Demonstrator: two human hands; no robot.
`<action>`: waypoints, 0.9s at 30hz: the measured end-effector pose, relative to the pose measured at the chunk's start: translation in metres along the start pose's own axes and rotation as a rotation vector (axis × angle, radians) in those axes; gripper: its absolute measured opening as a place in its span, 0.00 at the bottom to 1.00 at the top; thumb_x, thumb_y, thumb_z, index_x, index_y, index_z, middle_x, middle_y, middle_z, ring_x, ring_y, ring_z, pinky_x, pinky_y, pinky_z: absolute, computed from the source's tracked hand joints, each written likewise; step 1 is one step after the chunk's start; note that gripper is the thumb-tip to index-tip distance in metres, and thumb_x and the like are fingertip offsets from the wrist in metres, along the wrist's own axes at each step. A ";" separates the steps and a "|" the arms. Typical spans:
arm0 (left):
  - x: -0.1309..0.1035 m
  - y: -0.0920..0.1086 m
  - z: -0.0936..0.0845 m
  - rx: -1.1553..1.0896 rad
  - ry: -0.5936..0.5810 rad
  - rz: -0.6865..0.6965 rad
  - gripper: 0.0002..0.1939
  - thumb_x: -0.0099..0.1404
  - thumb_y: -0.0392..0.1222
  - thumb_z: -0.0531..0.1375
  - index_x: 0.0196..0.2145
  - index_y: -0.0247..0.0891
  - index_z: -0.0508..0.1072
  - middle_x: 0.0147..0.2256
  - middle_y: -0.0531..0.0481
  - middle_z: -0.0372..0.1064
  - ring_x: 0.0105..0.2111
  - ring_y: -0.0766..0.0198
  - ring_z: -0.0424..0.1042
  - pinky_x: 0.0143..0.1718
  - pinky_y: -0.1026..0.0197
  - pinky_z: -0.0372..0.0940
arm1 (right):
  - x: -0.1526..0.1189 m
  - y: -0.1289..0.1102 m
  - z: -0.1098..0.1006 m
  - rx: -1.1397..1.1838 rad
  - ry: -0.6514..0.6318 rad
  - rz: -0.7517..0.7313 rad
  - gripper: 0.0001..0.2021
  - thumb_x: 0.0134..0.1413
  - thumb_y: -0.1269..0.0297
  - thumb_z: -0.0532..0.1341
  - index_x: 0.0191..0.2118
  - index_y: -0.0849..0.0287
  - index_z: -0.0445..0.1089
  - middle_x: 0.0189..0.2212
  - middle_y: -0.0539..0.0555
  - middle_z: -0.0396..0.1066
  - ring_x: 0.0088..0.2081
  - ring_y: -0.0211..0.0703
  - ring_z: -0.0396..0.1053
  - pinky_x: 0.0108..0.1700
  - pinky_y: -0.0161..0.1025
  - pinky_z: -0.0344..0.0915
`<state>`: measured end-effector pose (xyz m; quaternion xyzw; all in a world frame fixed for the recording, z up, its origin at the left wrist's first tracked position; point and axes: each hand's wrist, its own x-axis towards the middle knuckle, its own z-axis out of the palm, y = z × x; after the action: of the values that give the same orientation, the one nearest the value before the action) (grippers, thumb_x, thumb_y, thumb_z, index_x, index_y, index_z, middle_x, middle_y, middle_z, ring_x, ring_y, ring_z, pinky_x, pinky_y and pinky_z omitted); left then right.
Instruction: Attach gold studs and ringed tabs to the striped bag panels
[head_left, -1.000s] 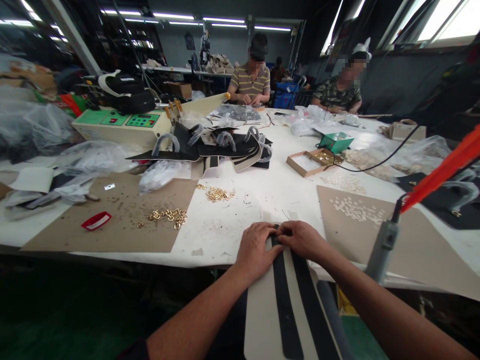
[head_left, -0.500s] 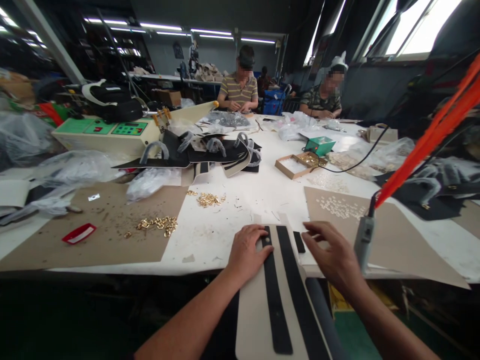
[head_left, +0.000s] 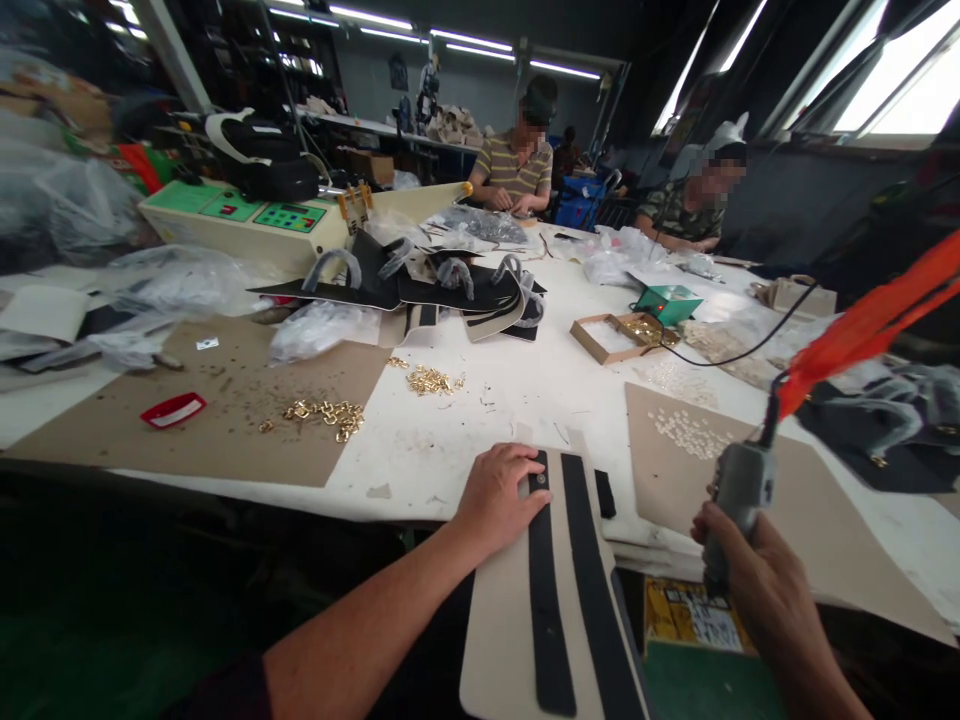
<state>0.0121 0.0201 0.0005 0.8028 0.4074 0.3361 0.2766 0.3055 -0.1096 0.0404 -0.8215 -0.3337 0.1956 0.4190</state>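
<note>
Tool (head_left: 745, 483) clasped in right hand (head_left: 763, 565) — left hand (head_left: 496, 497) splayed on panel (head_left: 500, 625) — gold links (head_left: 429, 380) beyond.

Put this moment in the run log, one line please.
left hand: on beige panel and left black strip | right hand: gripping grey tool | black piece: at panel's right edge

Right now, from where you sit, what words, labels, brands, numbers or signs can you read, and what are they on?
None can be read with certainty.
Yellow box under the table: dark and white markings, too blurred.
Green control panel on the machine: markings too small.
Red item: pale strip, any lettering too small.
White card: dark mark, too small.
Grey tool in the right hand: no lettering visible.
</note>
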 end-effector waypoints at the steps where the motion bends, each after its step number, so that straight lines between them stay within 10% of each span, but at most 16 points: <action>1: 0.000 0.000 0.000 -0.004 -0.001 -0.003 0.15 0.59 0.40 0.73 0.44 0.44 0.80 0.54 0.51 0.76 0.57 0.52 0.71 0.59 0.44 0.64 | -0.005 -0.015 0.005 0.185 -0.042 -0.029 0.27 0.53 0.40 0.68 0.49 0.57 0.74 0.34 0.56 0.77 0.39 0.59 0.74 0.39 0.49 0.67; 5: 0.000 0.001 -0.001 -0.014 0.001 -0.012 0.16 0.59 0.40 0.73 0.45 0.44 0.80 0.54 0.52 0.76 0.57 0.53 0.71 0.59 0.46 0.64 | -0.021 -0.083 0.046 0.766 -0.262 -0.172 0.22 0.50 0.58 0.74 0.49 0.55 0.70 0.31 0.50 0.73 0.34 0.47 0.72 0.37 0.41 0.69; 10: -0.001 0.001 -0.001 -0.040 0.022 -0.021 0.17 0.56 0.39 0.75 0.43 0.44 0.80 0.54 0.53 0.76 0.56 0.54 0.71 0.59 0.47 0.63 | -0.021 -0.135 0.111 0.911 -0.369 -0.331 0.13 0.58 0.62 0.71 0.32 0.56 0.66 0.20 0.44 0.62 0.23 0.38 0.62 0.29 0.37 0.65; 27: 0.001 0.003 -0.004 -0.057 -0.019 -0.015 0.16 0.58 0.40 0.74 0.43 0.44 0.78 0.55 0.50 0.74 0.58 0.51 0.69 0.60 0.45 0.63 | -0.020 -0.125 0.147 0.773 -0.429 -0.421 0.14 0.61 0.59 0.70 0.29 0.57 0.66 0.19 0.46 0.64 0.21 0.39 0.64 0.26 0.39 0.63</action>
<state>0.0107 0.0202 0.0057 0.7946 0.4012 0.3380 0.3058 0.1554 0.0117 0.0598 -0.4615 -0.4743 0.3810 0.6456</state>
